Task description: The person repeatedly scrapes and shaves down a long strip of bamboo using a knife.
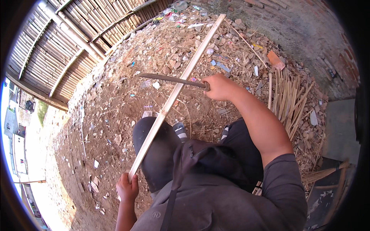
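Observation:
A long, pale split-bamboo strip (pixel 163 111) slants from the lower left to the far middle, passing over my bent left knee. My left hand (pixel 128 187) is closed around its near end. In my right hand (pixel 220 87) is the handle of a machete (pixel 169 78), with fingers wrapped round it. The dark blade points left and crosses the strip about midway along, over the ground in front of my knees. Whether the edge touches the strip or only lies over it, I cannot tell.
Several split strips (pixel 289 98) lie bundled at my right, near an orange brick piece (pixel 275 60). Rubble and litter cover the dirt ground (pixel 104 127). A bamboo wall (pixel 58 50) stands at the far left, a brick wall (pixel 308 34) at the far right. A grey panel (pixel 339 131) is beside the bundle.

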The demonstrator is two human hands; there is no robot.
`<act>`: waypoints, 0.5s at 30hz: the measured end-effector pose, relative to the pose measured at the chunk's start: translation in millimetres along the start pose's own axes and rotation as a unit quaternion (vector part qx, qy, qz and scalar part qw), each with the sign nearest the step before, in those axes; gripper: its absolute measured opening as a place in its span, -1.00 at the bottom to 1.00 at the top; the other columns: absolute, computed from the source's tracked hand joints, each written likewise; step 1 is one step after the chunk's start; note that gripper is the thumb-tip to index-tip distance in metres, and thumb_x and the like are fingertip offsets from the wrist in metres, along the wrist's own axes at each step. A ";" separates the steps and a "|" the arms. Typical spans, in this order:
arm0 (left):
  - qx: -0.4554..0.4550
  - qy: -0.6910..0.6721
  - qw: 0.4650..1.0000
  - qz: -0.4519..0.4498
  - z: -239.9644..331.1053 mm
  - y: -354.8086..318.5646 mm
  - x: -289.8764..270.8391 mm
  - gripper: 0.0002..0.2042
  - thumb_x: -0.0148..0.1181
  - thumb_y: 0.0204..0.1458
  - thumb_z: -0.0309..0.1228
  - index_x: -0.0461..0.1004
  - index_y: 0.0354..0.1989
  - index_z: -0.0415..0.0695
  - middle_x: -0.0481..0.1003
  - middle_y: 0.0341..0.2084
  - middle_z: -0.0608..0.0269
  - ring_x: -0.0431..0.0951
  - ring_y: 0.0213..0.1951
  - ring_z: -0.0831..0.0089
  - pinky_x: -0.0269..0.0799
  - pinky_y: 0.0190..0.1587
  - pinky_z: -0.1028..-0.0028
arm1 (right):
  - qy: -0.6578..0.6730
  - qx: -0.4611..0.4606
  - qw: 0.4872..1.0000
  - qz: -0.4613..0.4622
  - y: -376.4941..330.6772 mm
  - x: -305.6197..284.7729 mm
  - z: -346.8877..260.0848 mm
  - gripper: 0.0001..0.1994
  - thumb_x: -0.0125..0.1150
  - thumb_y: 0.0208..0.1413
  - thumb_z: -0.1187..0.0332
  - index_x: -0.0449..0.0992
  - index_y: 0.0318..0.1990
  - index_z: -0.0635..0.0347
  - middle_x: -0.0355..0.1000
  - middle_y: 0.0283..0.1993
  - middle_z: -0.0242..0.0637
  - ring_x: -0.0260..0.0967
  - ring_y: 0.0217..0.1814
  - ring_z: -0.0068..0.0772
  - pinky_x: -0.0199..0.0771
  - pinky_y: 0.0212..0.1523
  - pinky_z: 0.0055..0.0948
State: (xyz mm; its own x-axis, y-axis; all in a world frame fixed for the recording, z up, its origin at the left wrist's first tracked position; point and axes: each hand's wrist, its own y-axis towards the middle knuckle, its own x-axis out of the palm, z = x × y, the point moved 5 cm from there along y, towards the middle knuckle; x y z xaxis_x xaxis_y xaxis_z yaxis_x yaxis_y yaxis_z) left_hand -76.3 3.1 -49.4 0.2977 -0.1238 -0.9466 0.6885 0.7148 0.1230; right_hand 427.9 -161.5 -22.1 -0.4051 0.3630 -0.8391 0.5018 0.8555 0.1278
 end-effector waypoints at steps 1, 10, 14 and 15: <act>-0.006 0.003 1.000 0.002 -1.1 -2.4 0.1 -0.70 0.20 0.17 -0.18 0.41 -0.33 -0.20 0.48 -0.54 -0.11 0.51 -0.46 -0.18 0.35 -0.43 -0.01 | -0.044 0.012 0.996 -0.076 -0.3 -0.3 -30.6 -0.76 0.35 -0.09 0.27 0.58 -0.25 0.13 0.53 -0.41 -0.03 0.54 -0.28 0.07 0.49 -0.25 -0.05; 0.004 0.008 1.000 0.019 0.9 -0.1 -0.4 -0.68 0.17 0.19 -0.16 0.39 -0.37 -0.19 0.42 -0.64 -0.06 0.48 -0.55 -0.13 0.30 -0.49 0.04 | 0.005 0.156 0.988 -0.004 3.9 -16.7 34.0 -0.82 0.28 -0.03 0.31 0.57 -0.24 0.04 0.55 -0.34 -0.14 0.56 -0.19 -0.06 0.53 -0.14 -0.06; 0.002 -0.018 1.000 0.014 1.3 -1.7 -4.2 -0.69 0.17 0.18 -0.17 0.39 -0.38 -0.19 0.42 -0.64 -0.06 0.47 -0.55 -0.12 0.29 -0.50 0.05 | -0.100 -0.018 0.994 -0.045 -1.8 -11.2 -29.8 -0.71 0.33 -0.09 0.32 0.56 -0.16 0.14 0.53 -0.43 -0.07 0.54 -0.35 -0.05 0.49 -0.29 -0.11; 0.002 -0.017 1.000 0.012 -0.7 -2.5 -4.2 -0.69 0.17 0.18 -0.17 0.39 -0.38 -0.19 0.42 -0.64 -0.06 0.47 -0.55 -0.12 0.29 -0.50 0.05 | -0.099 -0.018 0.994 -0.047 -3.3 -10.8 -39.6 -0.71 0.33 -0.09 0.32 0.56 -0.16 0.14 0.53 -0.43 -0.07 0.54 -0.35 -0.05 0.49 -0.29 -0.11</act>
State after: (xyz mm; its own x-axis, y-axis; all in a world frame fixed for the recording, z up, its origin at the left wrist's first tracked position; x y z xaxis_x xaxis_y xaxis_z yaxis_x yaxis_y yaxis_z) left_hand -79.7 2.4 -46.0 0.3361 -0.1305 -0.9327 0.6832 0.7155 0.1460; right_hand 400.4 -153.6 7.4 -0.2891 0.2051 -0.9351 0.4409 0.8956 0.0601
